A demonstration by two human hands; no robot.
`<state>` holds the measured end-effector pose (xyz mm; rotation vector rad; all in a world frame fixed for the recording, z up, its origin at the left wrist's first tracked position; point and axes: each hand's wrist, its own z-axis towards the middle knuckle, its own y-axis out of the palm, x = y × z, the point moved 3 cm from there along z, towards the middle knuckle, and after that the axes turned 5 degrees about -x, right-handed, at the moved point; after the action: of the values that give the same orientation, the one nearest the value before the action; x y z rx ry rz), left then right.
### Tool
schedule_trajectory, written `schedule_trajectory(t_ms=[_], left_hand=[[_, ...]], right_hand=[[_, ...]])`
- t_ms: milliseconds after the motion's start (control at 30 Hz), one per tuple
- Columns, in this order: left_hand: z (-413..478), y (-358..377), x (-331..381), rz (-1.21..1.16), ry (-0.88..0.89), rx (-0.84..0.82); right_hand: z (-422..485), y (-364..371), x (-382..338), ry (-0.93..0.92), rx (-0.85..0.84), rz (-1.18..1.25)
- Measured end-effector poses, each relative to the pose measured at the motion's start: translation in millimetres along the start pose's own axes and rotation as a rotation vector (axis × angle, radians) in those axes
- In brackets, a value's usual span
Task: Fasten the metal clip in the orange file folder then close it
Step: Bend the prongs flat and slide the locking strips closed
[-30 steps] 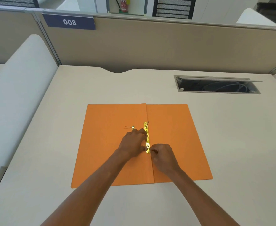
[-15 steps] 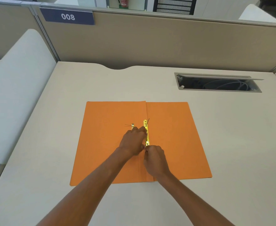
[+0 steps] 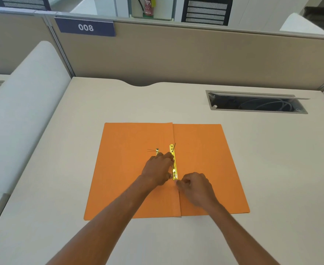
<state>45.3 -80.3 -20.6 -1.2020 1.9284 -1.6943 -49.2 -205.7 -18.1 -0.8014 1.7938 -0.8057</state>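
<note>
The orange file folder [image 3: 205,159] lies open and flat on the desk. A yellow metal clip bar [image 3: 173,159] runs along its centre fold. My left hand [image 3: 158,170] presses on the middle of the bar from the left, fingers curled over it. My right hand [image 3: 194,185] pinches at the bar's near end with closed fingertips. A small second metal piece [image 3: 157,150] with thin prongs sits on the left flap, just beyond my left hand; part of it is hidden by the hand.
A cable opening [image 3: 255,103] with wires is cut into the desk at the back right. A beige partition [image 3: 176,54] with a "008" sign [image 3: 85,27] closes off the far edge. A white padded divider [image 3: 19,104] borders the left side.
My right hand slid left over the fold to the bar's near end, then back right a little. My left hand stayed on the bar. The folder has not moved.
</note>
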Motion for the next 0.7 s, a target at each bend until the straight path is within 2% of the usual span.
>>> schedule_trajectory(t_ms=[133, 200, 300, 400, 500, 600, 700], left_hand=[[-1, 1, -2, 0.000, 0.012, -0.005], [-2, 1, -2, -0.004, 0.017, 0.010], [-1, -2, -1, -0.015, 0.016, 0.036], [1, -3, 2, -0.036, -0.029, 0.057], [2, 0, 2, -0.055, -0.069, 0.080], [2, 4, 3, -0.028, -0.071, 0.095], [4, 4, 4, -0.011, -0.086, 0.104]], right_hand=[[29, -33, 1, -0.062, 0.159, 0.210], [49, -41, -6, -0.100, 0.154, 0.244], [75, -43, -22, -0.235, 0.065, 0.112], [93, -39, -34, -0.392, 0.029, -0.268], [104, -37, -37, -0.415, -0.034, -0.513], [108, -41, -33, -0.369, -0.046, -0.511], [112, -44, -30, -0.335, -0.105, -0.337]])
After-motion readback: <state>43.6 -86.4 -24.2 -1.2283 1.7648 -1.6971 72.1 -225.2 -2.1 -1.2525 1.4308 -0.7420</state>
